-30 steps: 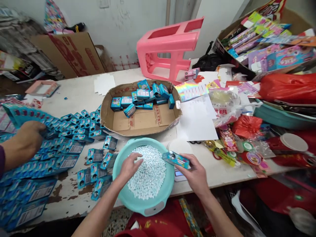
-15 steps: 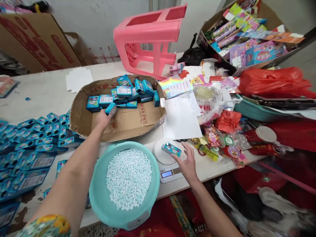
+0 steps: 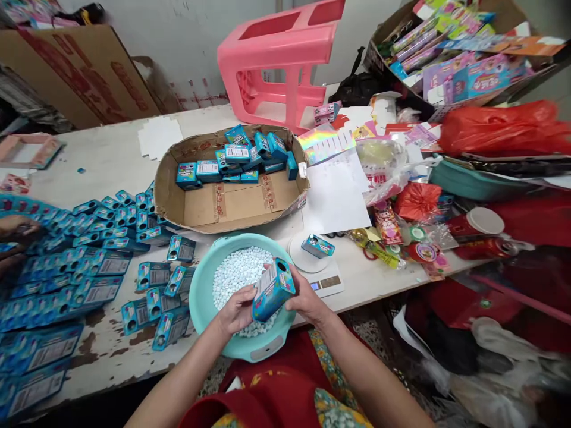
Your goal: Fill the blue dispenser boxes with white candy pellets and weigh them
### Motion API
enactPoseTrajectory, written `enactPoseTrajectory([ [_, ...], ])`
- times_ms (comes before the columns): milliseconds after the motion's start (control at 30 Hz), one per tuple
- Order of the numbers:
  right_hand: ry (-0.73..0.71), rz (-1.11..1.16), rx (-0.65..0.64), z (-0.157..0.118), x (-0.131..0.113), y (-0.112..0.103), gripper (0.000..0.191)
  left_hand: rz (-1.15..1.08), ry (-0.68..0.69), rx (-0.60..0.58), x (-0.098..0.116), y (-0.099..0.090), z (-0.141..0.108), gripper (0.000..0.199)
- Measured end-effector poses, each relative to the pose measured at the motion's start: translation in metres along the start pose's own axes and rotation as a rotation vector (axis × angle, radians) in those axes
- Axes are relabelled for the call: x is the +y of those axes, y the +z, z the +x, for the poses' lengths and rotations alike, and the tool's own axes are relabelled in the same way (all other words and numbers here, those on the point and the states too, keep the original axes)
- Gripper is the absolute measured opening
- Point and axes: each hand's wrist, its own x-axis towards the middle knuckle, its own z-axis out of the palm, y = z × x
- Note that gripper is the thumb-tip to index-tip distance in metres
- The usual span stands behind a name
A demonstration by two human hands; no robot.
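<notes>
Small blue cardboard box [image 3: 273, 289] clamped between left hand [image 3: 238, 310] and right hand [image 3: 307, 299], above round teal bowl [image 3: 203, 297] of white tablets [image 3: 236, 272].

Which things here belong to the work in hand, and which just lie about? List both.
In hand:
- small blue box, held by left hand and right hand
- teal bowl of white tablets
- scale bearing another blue box
- cardboard tray of blue boxes
- flat blue boxes

Lying about:
- pink stool
- red bag
- white paper
</notes>
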Motion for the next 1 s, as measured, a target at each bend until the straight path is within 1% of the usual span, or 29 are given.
enactPoseTrajectory([
  [67,-0.005,0.006,0.051,-0.007,0.005,0.005,0.093,-0.012,-0.015,0.007,-0.001,-0.005,-0.001,0.018],
  [100,-0.032,0.010,0.100,-0.011,0.008,0.009,0.090,0.006,-0.010,0.012,0.000,-0.005,-0.003,0.021],
  [167,-0.107,0.023,0.222,-0.018,0.019,0.020,0.084,0.102,0.021,0.012,0.003,-0.004,-0.008,0.031],
  [233,-0.151,0.001,0.377,-0.022,0.031,0.031,0.074,0.294,0.057,0.007,0.007,-0.005,-0.016,0.042],
  [267,-0.151,-0.029,0.452,-0.024,0.036,0.035,0.066,0.433,0.071,0.008,0.009,-0.008,-0.019,0.045],
  [300,-0.143,-0.071,0.517,-0.025,0.041,0.038,0.058,0.603,0.087,0.021,0.011,-0.013,-0.022,0.045],
  [333,-0.136,-0.123,0.566,-0.027,0.044,0.039,0.051,0.805,0.116,0.062,0.013,-0.020,-0.023,0.045],
  [367,-0.137,-0.181,0.596,-0.029,0.047,0.039,0.047,1.027,0.161,0.140,0.013,-0.028,-0.023,0.046],
  [400,-0.150,-0.245,0.612,-0.031,0.048,0.036,0.044,1.254,0.213,0.253,0.013,-0.037,-0.021,0.047],
  [467,-0.204,-0.375,0.643,-0.035,0.051,0.029,0.044,1.650,0.287,0.516,0.006,-0.051,-0.014,0.050],
  [500,-0.236,-0.429,0.669,-0.037,0.053,0.024,0.044,1.795,0.280,0.623,0.000,-0.055,-0.010,0.052],
  [533,-0.265,-0.473,0.697,-0.037,0.055,0.020,0.044,1.902,0.233,0.695,-0.008,-0.056,-0.006,0.054],
  [567,-0.290,-0.506,0.720,-0.038,0.058,0.017,0.043,1.972,0.159,0.730,-0.017,-0.055,-0.002,0.055],
  [600,-0.310,-0.530,0.735,-0.037,0.061,0.014,0.042,2.015,0.079,0.737,-0.027,-0.052,0.000,0.056],
  [667,-0.347,-0.567,0.742,-0.035,0.069,0.011,0.041,2.051,-0.045,0.709,-0.047,-0.041,0.002,0.058],
  [733,-0.370,-0.596,0.739,-0.032,0.076,0.010,0.040,2.045,-0.105,0.638,-0.062,-0.030,0.001,0.058],
  [800,-0.375,-0.620,0.743,-0.030,0.080,0.010,0.039,2.007,-0.111,0.550,-0.070,-0.024,-0.001,0.055],
  [867,-0.363,-0.654,0.749,-0.029,0.080,0.010,0.039,1.936,-0.091,0.479,-0.071,-0.023,-0.002,0.048],
  [933,-0.340,-0.676,0.738,-0.028,0.078,0.011,0.040,1.839,-0.035,0.454,-0.068,-0.029,-0.001,0.038],
  [1000,-0.314,-0.675,0.720,-0.027,0.074,0.011,0.042,1.647,0.015,0.480,-0.061,-0.037,0.001,0.027],
])
